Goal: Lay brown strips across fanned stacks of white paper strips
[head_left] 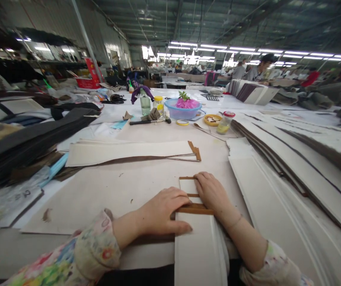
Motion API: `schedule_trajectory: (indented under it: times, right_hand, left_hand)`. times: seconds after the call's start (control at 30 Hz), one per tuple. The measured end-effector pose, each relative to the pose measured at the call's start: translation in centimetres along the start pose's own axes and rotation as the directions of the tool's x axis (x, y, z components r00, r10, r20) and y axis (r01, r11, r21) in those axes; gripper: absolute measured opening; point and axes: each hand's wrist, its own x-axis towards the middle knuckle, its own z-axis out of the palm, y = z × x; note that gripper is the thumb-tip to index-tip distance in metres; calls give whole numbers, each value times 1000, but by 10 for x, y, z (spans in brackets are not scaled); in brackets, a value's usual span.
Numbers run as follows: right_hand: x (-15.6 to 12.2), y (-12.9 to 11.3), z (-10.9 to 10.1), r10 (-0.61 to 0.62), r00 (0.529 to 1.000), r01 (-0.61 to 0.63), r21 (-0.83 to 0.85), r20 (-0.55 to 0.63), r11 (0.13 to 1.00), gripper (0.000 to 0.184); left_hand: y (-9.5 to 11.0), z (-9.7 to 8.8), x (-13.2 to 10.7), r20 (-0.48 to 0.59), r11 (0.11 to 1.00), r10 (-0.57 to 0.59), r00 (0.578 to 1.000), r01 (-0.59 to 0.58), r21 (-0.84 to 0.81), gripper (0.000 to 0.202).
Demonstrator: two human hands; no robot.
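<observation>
A stack of long off-white strips [196, 250] with brown ends runs from the table's front edge towards the middle, its ends staggered like steps. My left hand [167, 212] is at the left side of these ends, fingers closed over the brown edges and thumb lying on the nearest strip. On the opposite side, my right hand [214, 192] has its fingers curled over the right edge of the farther strips. Some fingertips of both hands are hidden. Beyond them lies another bundle of off-white strips [128, 153] with fanned brown ends.
Large stacked off-white panels [266, 202] lie on the right. Dark layered material [33, 139] is piled at left. Farther back stand a blue basin [185, 113], a red-lidded jar [225, 123], a yellow dish [212, 120] and a glass bottle [145, 104]. A person [260, 71] is at the far right.
</observation>
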Motion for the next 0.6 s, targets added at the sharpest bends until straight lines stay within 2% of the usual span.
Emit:
schedule_trajectory:
  times: [0.17,0.3,0.43,0.6]
  right_hand:
    - [9,16,2,97,995,-86,217,-38,972,27]
    - [13,24,-1,228,973,-193,405,-39,893,33]
    - [10,25,-4,367,930,-286,612,-8,738,37]
    - [5,19,-9,452,889,-319,807,74,496,49]
  left_hand:
    - [0,17,-2,-12,996,-84,996,84,16,58]
    - [-4,20,-2,-56,985,-174,983,173,-19,69]
    - [-8,23,-3,-57,968,-249,967,250,-4,76]
    - [-10,23,-2,-32,969,-248,968,248,15,81]
